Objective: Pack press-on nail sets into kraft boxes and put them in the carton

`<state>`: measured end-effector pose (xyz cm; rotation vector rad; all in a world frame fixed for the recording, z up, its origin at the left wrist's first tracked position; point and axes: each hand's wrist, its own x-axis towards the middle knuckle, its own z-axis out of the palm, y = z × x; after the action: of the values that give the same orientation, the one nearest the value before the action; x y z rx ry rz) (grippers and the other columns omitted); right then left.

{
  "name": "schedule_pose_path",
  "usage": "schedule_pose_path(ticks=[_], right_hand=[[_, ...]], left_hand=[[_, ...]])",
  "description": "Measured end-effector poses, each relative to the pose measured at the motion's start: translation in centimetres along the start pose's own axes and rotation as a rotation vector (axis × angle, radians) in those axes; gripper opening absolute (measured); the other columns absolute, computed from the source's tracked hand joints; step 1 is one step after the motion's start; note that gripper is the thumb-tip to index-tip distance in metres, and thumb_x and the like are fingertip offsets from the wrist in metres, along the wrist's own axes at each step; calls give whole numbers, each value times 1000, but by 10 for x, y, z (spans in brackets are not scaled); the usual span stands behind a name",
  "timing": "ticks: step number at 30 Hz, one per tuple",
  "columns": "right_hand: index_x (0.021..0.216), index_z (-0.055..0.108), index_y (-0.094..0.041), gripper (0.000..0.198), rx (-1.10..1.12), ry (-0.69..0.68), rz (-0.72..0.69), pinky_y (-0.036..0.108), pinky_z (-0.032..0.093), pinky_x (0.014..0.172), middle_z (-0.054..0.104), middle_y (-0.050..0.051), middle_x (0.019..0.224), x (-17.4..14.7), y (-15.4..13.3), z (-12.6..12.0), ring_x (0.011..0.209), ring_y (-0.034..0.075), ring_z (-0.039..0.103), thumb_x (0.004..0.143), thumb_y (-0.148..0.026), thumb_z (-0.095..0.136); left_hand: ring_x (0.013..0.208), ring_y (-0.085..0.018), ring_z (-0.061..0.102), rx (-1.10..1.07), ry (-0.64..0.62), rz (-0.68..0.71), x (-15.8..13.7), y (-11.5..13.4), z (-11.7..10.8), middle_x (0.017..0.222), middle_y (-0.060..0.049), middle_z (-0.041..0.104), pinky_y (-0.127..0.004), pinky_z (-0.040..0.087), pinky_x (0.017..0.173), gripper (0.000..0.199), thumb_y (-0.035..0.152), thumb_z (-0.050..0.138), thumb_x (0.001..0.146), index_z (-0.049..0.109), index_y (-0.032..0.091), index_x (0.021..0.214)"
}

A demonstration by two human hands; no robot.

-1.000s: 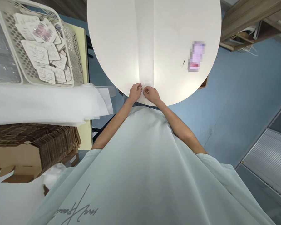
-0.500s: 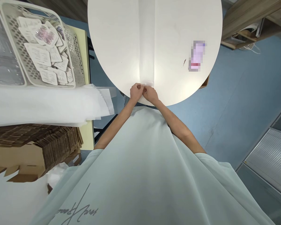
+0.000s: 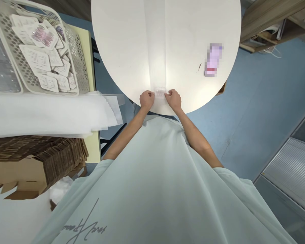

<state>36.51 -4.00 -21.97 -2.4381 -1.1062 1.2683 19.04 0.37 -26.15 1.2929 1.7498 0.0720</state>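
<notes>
A long translucent white strip of wrapping sheet [image 3: 156, 44] runs across the white round table [image 3: 117, 40] toward my body. On its near end lies a small clear item [image 3: 160, 91], too faint to name. My left hand [image 3: 147, 99] is closed at the strip's left edge, fingertips pinched on it. At the right edge, level with the clear item, my right hand [image 3: 174, 99] is closed in the same way, thumb and forefinger together at the sheet. The clear item sits between both hands.
A pixelated purple object [image 3: 214, 60] lies at the table's right. To the left stand a perforated basket [image 3: 77, 57] of small printed packs, a stack of white sheets [image 3: 48, 113] and folded cardboard boxes [image 3: 17, 173]. A wooden shelf [image 3: 259, 37] is at the upper right.
My right hand has moved right, away from my left hand, to the strip's right edge. The clear item between them now shows. The strip's far part has shifted slightly left.
</notes>
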Motion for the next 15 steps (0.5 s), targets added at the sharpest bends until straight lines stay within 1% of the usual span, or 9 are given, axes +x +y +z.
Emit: schedule_pose_path(ticks=[3, 6, 9, 15], right_hand=[[122, 70, -19, 25, 18, -41, 38, 53, 59, 113, 83, 17, 128, 3, 3, 6, 124, 35, 76, 109, -41, 69], [118, 71, -20, 25, 40, -45, 32, 52, 60, 112, 82, 17, 126, 4, 3, 14, 121, 34, 77, 107, -43, 70], [115, 71, -21, 24, 55, -41, 14, 51, 61, 111, 82, 16, 124, 5, 2, 20, 118, 33, 77, 107, -44, 69], [111, 69, -24, 21, 70, -42, 22, 48, 62, 109, 82, 15, 121, 8, 6, 27, 120, 33, 78, 110, -45, 70]], left_hand=[[121, -37, 76, 28, 14, -13, -3, 2, 2, 119, -16, 85, -52, 56, 114, 17, 32, 60, 108, 75, 24, 103], [120, -38, 75, 69, 19, -3, -6, 1, 2, 118, -17, 83, -56, 56, 114, 20, 34, 57, 109, 73, 24, 102], [117, -38, 74, 88, 47, 33, -7, -3, 2, 115, -17, 81, -57, 57, 112, 21, 36, 56, 111, 70, 26, 100], [126, -42, 71, 120, 64, 55, -5, -11, 6, 118, -18, 76, -60, 57, 114, 21, 40, 57, 114, 70, 27, 104]])
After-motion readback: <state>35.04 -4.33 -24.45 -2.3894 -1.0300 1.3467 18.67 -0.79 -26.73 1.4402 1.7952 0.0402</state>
